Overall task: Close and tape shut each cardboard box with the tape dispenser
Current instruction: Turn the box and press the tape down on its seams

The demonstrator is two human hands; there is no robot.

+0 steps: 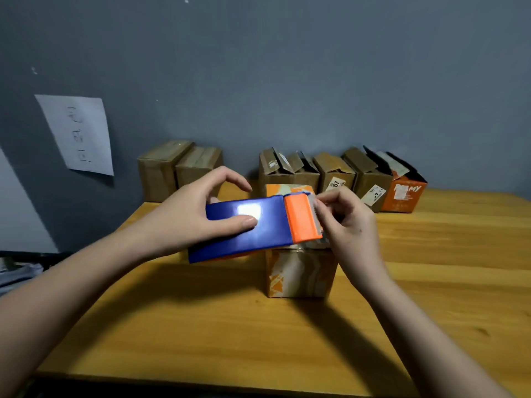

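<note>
Grey-blue wall fills the background, with a sheet of paper stuck to it at the left. Below it runs a yellow wooden worktop.

Along the back of the worktop stand two groups of cardboard boxes. Two brown boxes at the left look closed. Four brown boxes at the right have their flaps standing up, and an orange box at the far end is also open.

Nearer the person, in the middle, stands a small orange patterned box. Directly above it the person holds the tape dispenser, blue-bodied with an orange cutter end, lying roughly level. The left hand grips the blue body, thumb laid flat across its top and fingers curled over the far side. The right hand is at the toothed cutter edge, fingertips pinched together there, apparently picking at the loose end of the tape; the tape itself is too faint to see.

Judged from this, the risks lie at the cutter. Fingertips sit right against the serrated blade, so a slip could nick them. A tape end lifted unevenly may split or fold back on itself. The dispenser hides the box top, so whether its flaps are fully shut cannot be told; tape laid over a gap would seal poorly. A light box may also shift when tape is pulled across.
</note>
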